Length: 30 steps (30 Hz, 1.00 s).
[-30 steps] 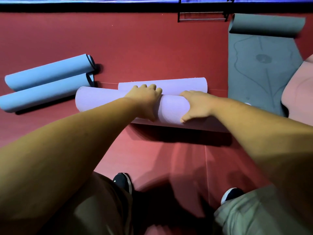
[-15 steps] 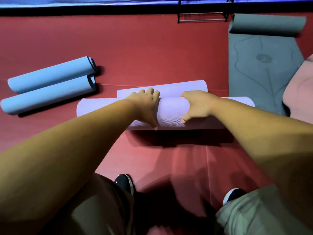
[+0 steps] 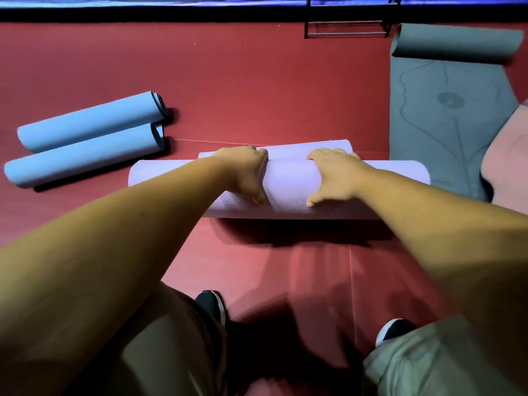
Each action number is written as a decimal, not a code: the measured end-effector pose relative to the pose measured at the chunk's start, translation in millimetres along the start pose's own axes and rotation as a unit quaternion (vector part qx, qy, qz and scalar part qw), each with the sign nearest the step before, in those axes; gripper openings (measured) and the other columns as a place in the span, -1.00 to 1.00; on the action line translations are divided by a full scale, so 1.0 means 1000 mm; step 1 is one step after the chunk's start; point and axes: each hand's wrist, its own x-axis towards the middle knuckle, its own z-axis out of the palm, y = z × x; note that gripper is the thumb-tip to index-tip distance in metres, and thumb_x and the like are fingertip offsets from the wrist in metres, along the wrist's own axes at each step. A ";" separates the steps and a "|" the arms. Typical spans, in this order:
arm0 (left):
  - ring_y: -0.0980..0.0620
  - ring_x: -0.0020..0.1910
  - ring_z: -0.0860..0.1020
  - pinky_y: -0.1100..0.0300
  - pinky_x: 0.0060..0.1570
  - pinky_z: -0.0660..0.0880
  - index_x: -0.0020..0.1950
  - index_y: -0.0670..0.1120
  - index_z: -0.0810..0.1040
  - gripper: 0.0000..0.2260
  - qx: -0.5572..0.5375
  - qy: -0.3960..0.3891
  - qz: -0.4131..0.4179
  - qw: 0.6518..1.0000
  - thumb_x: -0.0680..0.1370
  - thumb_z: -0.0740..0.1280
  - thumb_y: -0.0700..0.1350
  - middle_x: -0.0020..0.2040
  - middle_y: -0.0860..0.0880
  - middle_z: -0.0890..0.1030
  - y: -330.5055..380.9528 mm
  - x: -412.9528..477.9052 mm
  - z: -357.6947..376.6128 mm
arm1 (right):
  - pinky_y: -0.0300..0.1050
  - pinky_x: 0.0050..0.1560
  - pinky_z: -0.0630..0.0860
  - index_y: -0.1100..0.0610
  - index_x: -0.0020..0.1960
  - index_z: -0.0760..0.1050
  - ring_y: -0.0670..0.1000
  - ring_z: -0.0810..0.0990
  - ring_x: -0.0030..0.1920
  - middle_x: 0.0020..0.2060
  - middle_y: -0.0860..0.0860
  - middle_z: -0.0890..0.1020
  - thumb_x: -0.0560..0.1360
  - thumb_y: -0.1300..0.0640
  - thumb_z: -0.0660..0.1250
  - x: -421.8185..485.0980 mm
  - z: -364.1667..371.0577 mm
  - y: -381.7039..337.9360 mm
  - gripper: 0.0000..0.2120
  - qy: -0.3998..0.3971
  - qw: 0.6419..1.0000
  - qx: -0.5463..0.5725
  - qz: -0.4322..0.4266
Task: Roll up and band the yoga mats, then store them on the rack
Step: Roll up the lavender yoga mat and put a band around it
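A: Hands, from the head view: what have they got?
B: Both grip the lilac mat (image 3: 288, 192), a roll lying crosswise at the centre of the red floor (image 3: 257, 81). The left hand (image 3: 245, 172) and right hand (image 3: 334, 175) sit close together at mid-roll, with fingers curled over the top and thumbs pressed on the near side. I'd judge that keeps the coil tight so it cannot spring open before a band goes on.
A: Is it banded?
B: I can see no band. A second lilac roll (image 3: 308, 147) lies touching it at twelve o'clock, partly hidden by the hands.
A: And round about?
B: Two blue rolls (image 3: 88, 121) lie side by side at ten o'clock, well apart from the lilac mat, probably parked out of the way. At two o'clock a grey mat (image 3: 445, 124) lies mostly flat with its far end curled. A pink mat (image 3: 508, 155) is just beside it at three. The rack (image 3: 345, 27) stands at one o'clock by the far wall, with only its lower rails in view.
A: Any writing?
B: No word or brand can be read. The grey mat carries only a faint line drawing.
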 end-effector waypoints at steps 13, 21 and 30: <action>-0.14 0.21 0.58 -0.06 0.18 0.51 0.34 0.02 0.48 -0.06 0.088 0.127 0.035 0.987 0.13 0.52 0.54 0.22 0.01 0.58 -0.003 -0.005 -0.001 | 0.17 0.34 0.44 -0.03 0.58 0.27 0.22 0.42 0.43 0.44 0.03 0.44 0.20 -0.45 0.56 0.001 -0.006 0.004 0.09 -0.015 0.999 0.027 0.022; -0.15 0.26 0.57 -0.06 0.18 0.52 0.43 0.07 0.47 -0.10 -0.009 0.064 0.003 0.998 0.21 0.55 0.47 0.29 -0.01 0.60 -0.007 -0.005 -0.008 | 0.22 0.39 0.39 0.00 0.61 0.20 0.23 0.38 0.46 0.47 0.01 0.42 0.22 -0.36 0.64 0.000 -0.002 -0.003 0.14 0.030 0.999 -0.020 -0.002; -0.18 0.26 0.50 -0.11 0.19 0.46 0.41 -0.03 0.39 0.05 0.112 0.123 0.029 0.986 0.10 0.59 0.50 0.27 -0.08 0.48 0.005 -0.005 -0.002 | -0.01 0.10 0.53 0.00 0.39 0.44 0.07 0.50 0.11 0.21 -0.03 0.61 0.20 -0.35 0.63 -0.004 -0.008 0.007 -0.11 -0.013 0.997 0.071 0.017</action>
